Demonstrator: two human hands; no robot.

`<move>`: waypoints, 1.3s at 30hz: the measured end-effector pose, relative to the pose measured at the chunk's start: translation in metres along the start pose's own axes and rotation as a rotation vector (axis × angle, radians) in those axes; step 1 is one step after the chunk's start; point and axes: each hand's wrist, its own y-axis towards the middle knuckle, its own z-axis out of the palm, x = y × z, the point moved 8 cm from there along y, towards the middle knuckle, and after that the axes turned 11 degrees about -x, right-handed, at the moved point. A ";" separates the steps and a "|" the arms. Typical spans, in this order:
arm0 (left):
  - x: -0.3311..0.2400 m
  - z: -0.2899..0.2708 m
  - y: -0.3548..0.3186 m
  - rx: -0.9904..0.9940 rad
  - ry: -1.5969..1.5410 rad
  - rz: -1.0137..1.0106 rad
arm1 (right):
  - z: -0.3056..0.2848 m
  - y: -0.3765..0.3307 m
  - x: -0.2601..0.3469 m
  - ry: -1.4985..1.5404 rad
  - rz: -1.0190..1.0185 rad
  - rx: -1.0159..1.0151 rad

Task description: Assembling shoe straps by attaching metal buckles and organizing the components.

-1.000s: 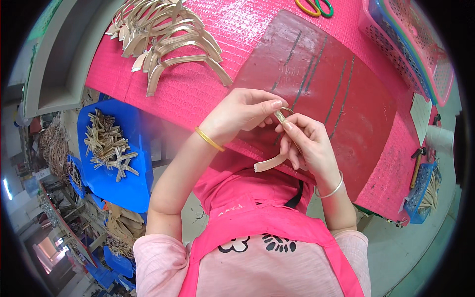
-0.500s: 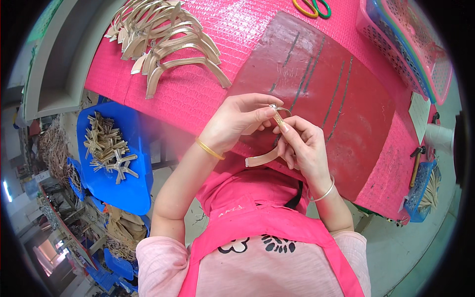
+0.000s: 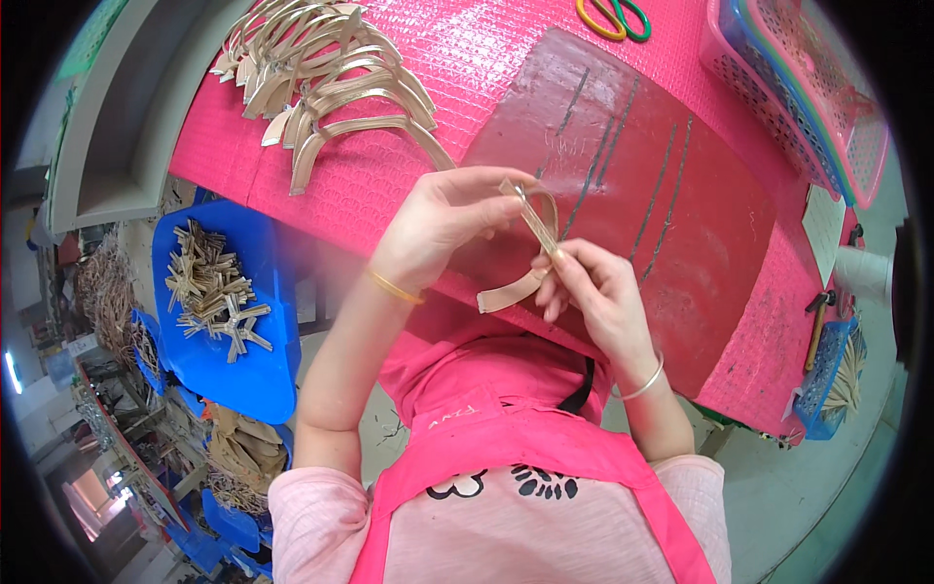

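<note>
The beige strap (image 3: 540, 230) is held between both hands, above the near edge of the dark red mat (image 3: 715, 219). Its straight length slants from upper left to lower right; a loose end curves back, pointing left. The left hand (image 3: 436, 219) pinches the top, the right hand (image 3: 600, 292) the lower part, each grip closed. Work on it seems under way; how much remains, I cannot tell. Similar curved straps (image 3: 375, 127) lie grouped on the pink surface (image 3: 248, 161), apparently further along.
</note>
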 end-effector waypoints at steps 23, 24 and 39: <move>0.009 0.040 -0.040 -0.024 -0.103 -0.061 | 0.008 -0.010 0.101 -0.592 -1.044 -0.051; 0.009 0.041 -0.041 0.012 -0.196 -0.112 | 0.012 -0.023 0.099 -0.746 -1.163 -0.042; 0.001 0.032 -0.036 -0.041 -0.132 0.045 | 0.003 -0.046 0.076 -0.623 -1.324 -0.117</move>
